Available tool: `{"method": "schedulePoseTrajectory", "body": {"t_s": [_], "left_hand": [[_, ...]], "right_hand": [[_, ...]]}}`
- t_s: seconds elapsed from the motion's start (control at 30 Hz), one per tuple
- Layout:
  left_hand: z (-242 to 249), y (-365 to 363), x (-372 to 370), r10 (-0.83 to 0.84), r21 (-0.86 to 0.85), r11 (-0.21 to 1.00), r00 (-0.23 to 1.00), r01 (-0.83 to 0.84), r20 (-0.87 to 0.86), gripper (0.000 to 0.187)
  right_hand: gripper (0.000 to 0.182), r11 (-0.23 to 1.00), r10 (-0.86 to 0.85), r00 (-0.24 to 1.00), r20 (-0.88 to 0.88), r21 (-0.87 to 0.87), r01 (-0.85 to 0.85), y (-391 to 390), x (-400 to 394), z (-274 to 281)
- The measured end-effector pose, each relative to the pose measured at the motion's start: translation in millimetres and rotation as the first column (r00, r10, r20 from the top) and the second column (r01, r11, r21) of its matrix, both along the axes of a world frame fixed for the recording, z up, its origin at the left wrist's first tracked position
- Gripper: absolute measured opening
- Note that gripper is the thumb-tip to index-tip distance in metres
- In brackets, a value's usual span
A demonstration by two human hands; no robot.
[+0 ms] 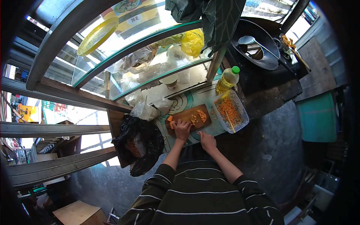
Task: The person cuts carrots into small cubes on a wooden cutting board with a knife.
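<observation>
A wooden cutting board (180, 115) lies on the table in front of me. My left hand (182, 130) rests on its near edge, fingers bent down over a piece of carrot that they mostly cover. My right hand (207, 142) is just right of it, closed round the handle of a knife; the blade is hardly visible near the left fingertips. Orange carrot chunks (170, 121) sit at the board's left end. Small diced carrot (202, 115) is heaped on its right part. A clear plastic container (244, 119) of chopped orange bits stands right of the board.
A bottle of yellow oil (224, 84) with a green cap stands behind the container. Farther right, a black wok (268, 62) holds a ladle (246, 40). Left of the board hangs a black plastic bag (150, 144). A glass display case (150, 77) rises behind the board.
</observation>
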State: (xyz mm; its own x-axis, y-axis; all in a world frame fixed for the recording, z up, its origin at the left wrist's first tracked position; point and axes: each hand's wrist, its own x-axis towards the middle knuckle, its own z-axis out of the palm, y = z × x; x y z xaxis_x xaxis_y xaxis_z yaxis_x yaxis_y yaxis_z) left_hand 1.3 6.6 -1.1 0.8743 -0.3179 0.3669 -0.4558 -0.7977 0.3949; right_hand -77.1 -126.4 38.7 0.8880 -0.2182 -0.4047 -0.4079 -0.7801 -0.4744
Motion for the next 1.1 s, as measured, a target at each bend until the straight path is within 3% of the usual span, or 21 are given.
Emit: {"method": "schedulePoseTrajectory", "body": {"t_s": [0.13,0.4,0.6,0.8,1.1], "left_hand": [[2,-2,0,0.007,-0.023,1.0,1.0,-0.007,0.012,0.015],[-2,4,1,-0.023,0.007,1.0,1.0,0.023,0.009,0.016],[0,2,3,-0.031,-0.009,0.999,0.999,0.031,0.036,0.016],[0,3,4,-0.039,0.0,0.999,0.999,0.039,0.038,0.016],[-5,8,6,-0.073,0.03,0.997,0.997,0.072,0.034,0.016]], "right_hand": [[0.047,1.0,0.009,1.0,-0.02,-0.01,-0.01,5,11,-7],[0.051,0.99,-0.012,1.0,0.016,0.144,0.009,0,5,-6],[0.051,0.999,0.007,1.0,-0.026,0.045,-0.006,2,6,-7],[0.051,0.989,-0.009,1.0,0.025,0.147,0.005,-1,17,-11],[0.05,0.993,-0.016,1.0,-0.014,0.114,0.018,-1,0,-3]]}}
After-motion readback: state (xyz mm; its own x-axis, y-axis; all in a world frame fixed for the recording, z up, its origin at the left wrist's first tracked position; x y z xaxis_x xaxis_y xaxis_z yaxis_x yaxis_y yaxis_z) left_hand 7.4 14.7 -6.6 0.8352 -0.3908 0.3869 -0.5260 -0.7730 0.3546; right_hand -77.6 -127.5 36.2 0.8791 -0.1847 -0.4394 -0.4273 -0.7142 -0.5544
